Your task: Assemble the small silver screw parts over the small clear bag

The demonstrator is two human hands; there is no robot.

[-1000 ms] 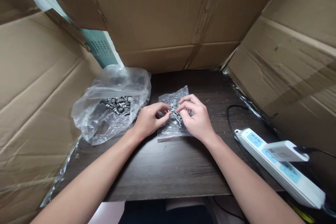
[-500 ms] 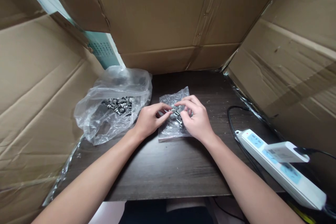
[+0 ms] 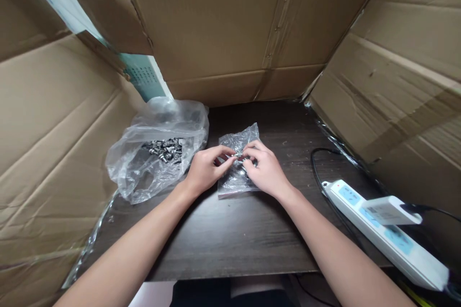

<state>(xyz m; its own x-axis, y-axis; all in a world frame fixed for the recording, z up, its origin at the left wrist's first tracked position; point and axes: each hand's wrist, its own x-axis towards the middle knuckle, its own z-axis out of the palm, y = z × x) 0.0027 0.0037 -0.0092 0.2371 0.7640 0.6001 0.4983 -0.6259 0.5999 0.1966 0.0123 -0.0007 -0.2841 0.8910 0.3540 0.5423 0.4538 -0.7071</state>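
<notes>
Two forearms (image 3: 320,242), bare, reaching forward over the worktop; a dark wood-grain worktop (image 3: 223,249) beneath.

One white power strip (image 3: 387,244), set slantwise to the right of the right hand and well apart from it; a white plug-in adapter (image 3: 391,210) seated in it, a black cable (image 3: 314,169) looping between strip and hand.

One left hand (image 3: 207,168), thumb and index finger pinching the near end of a small metal part (image 3: 237,154). One right hand (image 3: 267,169), fingers curled, tips meeting the part's other end; whether they are closed on it cannot be told. The part sits directly between the two sets of fingertips, right of the left hand and left of the right, its long axis apparently running crosswise from one to the other. The left hand has the surer hold.

One flat clear bag (image 3: 230,184), lying beneath the fingertips of both hands; further metal pieces on or in it, partly hidden by the right hand.

One large clear bag (image 3: 131,172), mouth gaping, just left of the left hand, the nearer of the two; a heap of bolt-like metal pieces (image 3: 167,149) inside.

Several cardboard panels (image 3: 216,24), standing beyond and to either side of the hands.
</notes>
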